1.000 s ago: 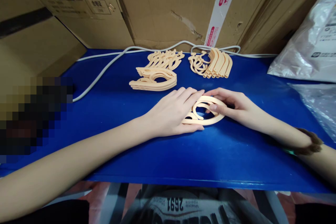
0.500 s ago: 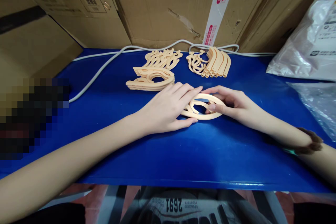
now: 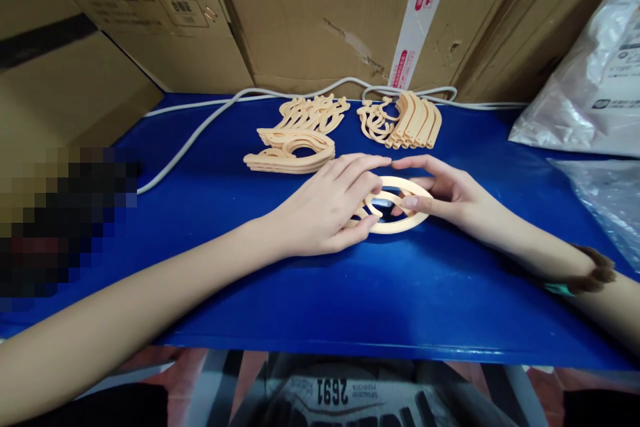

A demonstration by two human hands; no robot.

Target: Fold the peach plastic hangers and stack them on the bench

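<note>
A beige plastic hanger part (image 3: 400,226), an oval frame with curved bars inside, is held just over the blue table between both hands. My left hand (image 3: 335,203) covers its left end, thumb along the near edge and fingers bent over the top. At the other end, my right hand (image 3: 447,190) pinches the frame, with the thumb on top and some fingers reaching underneath. The two index fingertips nearly meet above the far edge. Part of the piece is hidden under my left palm.
Beyond my left hand lies a stack of similar oval parts (image 3: 290,161), with slimmer openwork pieces (image 3: 315,110) behind. Hooks (image 3: 373,123) and curved arms (image 3: 417,121) sit to the right. A white cable (image 3: 200,127), cardboard boxes (image 3: 310,13) and plastic bags (image 3: 590,93) line the sides.
My left fingers have bent more and the left thumb has come onto the frame's near edge. My right index finger has straightened toward the left one. The part has shifted slightly right.
</note>
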